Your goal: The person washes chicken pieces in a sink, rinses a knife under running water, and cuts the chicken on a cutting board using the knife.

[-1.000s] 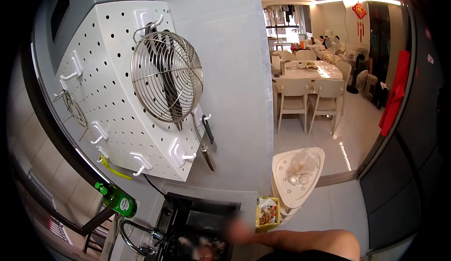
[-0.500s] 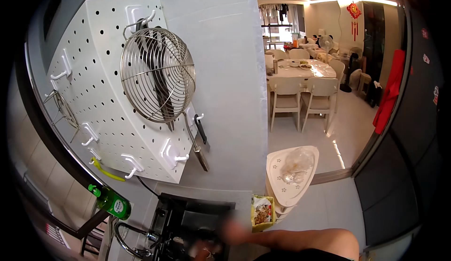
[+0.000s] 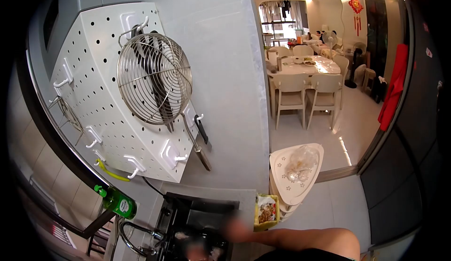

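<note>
Lying near the blurred left fingers (image 3: 196, 249), pale pieces (image 3: 181, 235) in the sink (image 3: 209, 212)

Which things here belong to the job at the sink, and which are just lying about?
Likely in the job:
- left hand and right hand, both blurred
- sink
- pale pieces in it, too blurred to name
- tap

Seemingly just about:
- strainer
- green bottle
- plastic bag
- red cloth

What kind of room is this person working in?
Most likely a home kitchen: there is a black sink with a curved faucet, a green pump bottle, and a wire strainer hanging on a pegboard.
</note>
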Available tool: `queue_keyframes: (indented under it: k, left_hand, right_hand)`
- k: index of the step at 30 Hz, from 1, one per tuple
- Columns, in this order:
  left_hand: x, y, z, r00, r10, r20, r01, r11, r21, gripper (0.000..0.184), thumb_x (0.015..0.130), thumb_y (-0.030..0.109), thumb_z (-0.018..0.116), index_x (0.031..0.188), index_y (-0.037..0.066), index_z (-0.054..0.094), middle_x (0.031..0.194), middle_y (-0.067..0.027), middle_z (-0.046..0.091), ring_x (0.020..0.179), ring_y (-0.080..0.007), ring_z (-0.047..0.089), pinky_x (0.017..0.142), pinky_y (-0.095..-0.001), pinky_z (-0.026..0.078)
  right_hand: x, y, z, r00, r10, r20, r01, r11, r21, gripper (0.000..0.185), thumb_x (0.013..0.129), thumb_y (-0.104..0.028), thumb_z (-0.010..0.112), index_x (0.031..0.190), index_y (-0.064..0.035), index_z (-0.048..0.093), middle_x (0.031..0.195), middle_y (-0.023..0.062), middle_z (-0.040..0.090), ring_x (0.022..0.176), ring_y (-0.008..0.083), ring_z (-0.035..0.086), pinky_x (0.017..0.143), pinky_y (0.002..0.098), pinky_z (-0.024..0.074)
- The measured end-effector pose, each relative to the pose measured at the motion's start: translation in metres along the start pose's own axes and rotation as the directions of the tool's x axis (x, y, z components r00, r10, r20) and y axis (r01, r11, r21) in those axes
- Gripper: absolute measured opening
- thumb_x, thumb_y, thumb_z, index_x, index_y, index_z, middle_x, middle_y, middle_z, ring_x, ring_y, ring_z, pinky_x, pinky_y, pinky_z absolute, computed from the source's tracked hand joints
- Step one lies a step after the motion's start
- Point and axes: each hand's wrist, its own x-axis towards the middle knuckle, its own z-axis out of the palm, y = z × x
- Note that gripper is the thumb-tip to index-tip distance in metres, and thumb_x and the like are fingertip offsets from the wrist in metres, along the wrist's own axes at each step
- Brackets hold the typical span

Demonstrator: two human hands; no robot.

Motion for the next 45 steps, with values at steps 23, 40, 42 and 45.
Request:
queue_keyframes:
  k: [23, 40, 42, 45]
  left_hand:
    - [0.007, 0.011, 0.005, 0.999, 0.044, 0.005, -0.044, 0.999, 0.012, 0.033, 0.080, 0.037, 0.059, 0.099, 0.010, 0.064, 0.098, -0.0113, 0.061, 0.093, -0.0276, 0.057, 0.080, -0.0414, 0.045]
    - [-0.005, 0.014, 0.034, 1.000, 0.007, 0.029, -0.008, 1.000, 0.030, 0.026, 0.079, 0.033, 0.060, 0.093, 0.011, 0.066, 0.091, -0.0098, 0.062, 0.085, -0.0265, 0.059, 0.075, -0.0414, 0.046]
    - [-0.010, 0.005, 0.037, 1.000, -0.001, 0.001, 0.001, 1.000, 0.028, 0.025, 0.079, 0.033, 0.060, 0.092, 0.012, 0.066, 0.090, -0.0096, 0.062, 0.085, -0.0264, 0.059, 0.074, -0.0414, 0.046]
    - [-0.018, -0.006, 0.044, 0.998, -0.005, -0.067, 0.006, 1.000, 0.014, 0.024, 0.078, 0.032, 0.060, 0.091, 0.012, 0.066, 0.089, -0.0094, 0.062, 0.083, -0.0262, 0.060, 0.074, -0.0414, 0.047]
  right_hand:
    - [-0.001, 0.003, 0.011, 0.993, -0.009, -0.114, 0.015, 0.999, 0.051, 0.021, 0.081, -0.027, 0.052, 0.079, -0.0083, 0.061, 0.082, 0.0043, 0.060, 0.094, 0.0235, 0.047, 0.085, 0.0386, 0.0349]
    - [0.000, 0.006, 0.015, 0.998, -0.013, -0.064, 0.016, 0.998, 0.053, 0.021, 0.081, -0.027, 0.053, 0.081, -0.0089, 0.062, 0.083, 0.0039, 0.060, 0.095, 0.0240, 0.046, 0.084, 0.0391, 0.0344]
    - [-0.001, 0.003, 0.015, 0.999, -0.010, -0.054, 0.013, 0.999, 0.044, 0.020, 0.081, -0.027, 0.053, 0.082, -0.0092, 0.062, 0.084, 0.0039, 0.061, 0.096, 0.0239, 0.045, 0.085, 0.0389, 0.0343]
    - [-0.001, 0.004, 0.013, 0.999, -0.013, -0.051, 0.014, 1.000, 0.024, 0.021, 0.082, -0.028, 0.053, 0.083, -0.0098, 0.063, 0.085, 0.0040, 0.061, 0.097, 0.0240, 0.045, 0.086, 0.0388, 0.0340]
